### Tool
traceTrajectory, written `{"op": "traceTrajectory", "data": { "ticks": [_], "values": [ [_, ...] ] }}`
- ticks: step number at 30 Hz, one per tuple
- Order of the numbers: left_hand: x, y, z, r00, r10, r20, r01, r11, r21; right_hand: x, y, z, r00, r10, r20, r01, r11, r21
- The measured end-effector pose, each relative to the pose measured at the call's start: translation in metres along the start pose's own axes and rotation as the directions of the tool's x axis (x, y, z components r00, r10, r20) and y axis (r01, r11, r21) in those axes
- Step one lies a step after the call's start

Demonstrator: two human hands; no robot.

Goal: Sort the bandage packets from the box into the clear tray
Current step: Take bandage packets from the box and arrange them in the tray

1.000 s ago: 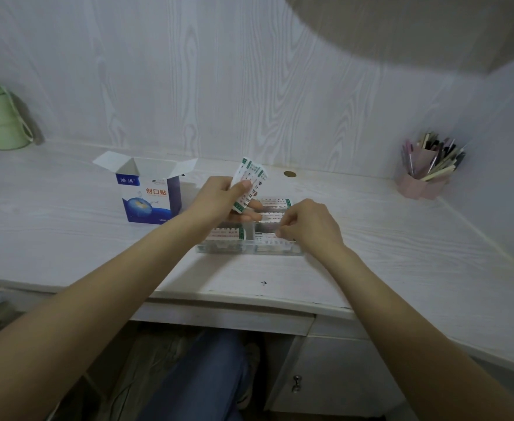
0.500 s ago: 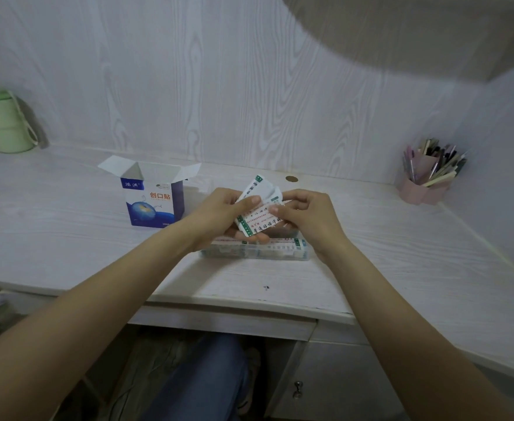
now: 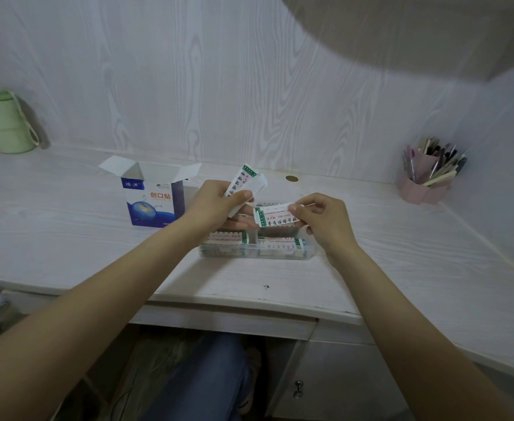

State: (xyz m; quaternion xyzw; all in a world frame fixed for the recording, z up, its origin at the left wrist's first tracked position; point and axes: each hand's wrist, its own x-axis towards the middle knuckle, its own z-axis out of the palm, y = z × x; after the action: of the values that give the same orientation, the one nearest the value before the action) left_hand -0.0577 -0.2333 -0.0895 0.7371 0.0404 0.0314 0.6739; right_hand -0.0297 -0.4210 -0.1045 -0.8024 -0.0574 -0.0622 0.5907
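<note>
An open blue and white bandage box (image 3: 151, 202) stands on the desk, left of centre. The clear tray (image 3: 255, 253) lies in front of me with several white and green bandage packets in its compartments. My left hand (image 3: 216, 205) grips a small stack of packets (image 3: 243, 183), tilted upward above the tray's left part. My right hand (image 3: 322, 217) pinches a single packet (image 3: 275, 218) by its right end, held level just above the tray's far side.
A green cup (image 3: 3, 123) stands at the far left against the wall. A pink holder full of pens (image 3: 428, 177) sits in the right corner. A cable hole (image 3: 292, 178) is behind the tray. A drawer and my knee show below the desk edge.
My right hand left the tray, came up to the stack in my left hand, took one packet off it and drew it away to the right.
</note>
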Motion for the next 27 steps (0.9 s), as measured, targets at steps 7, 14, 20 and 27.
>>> {"op": "traceTrajectory", "data": {
  "ticks": [7,14,20,27],
  "values": [
    [0.001,-0.003,0.0,0.996,0.058,0.062,-0.061,0.997,0.044,0.0,0.015,-0.001,0.998,-0.068,-0.016,0.061,0.958,-0.279],
    [-0.001,-0.001,-0.001,0.994,0.071,0.087,-0.074,0.997,0.033,-0.001,0.013,0.009,0.992,-0.082,0.095,0.121,0.824,-0.554],
    [-0.003,-0.001,-0.004,0.994,0.073,0.085,-0.076,0.997,0.028,-0.008,0.004,0.014,0.992,-0.037,0.12,0.115,0.644,-0.756],
    [-0.004,0.0,-0.003,0.991,0.068,0.116,-0.072,0.997,0.027,-0.007,0.0,0.017,0.99,-0.023,0.138,0.124,0.599,-0.791]
  ]
}}
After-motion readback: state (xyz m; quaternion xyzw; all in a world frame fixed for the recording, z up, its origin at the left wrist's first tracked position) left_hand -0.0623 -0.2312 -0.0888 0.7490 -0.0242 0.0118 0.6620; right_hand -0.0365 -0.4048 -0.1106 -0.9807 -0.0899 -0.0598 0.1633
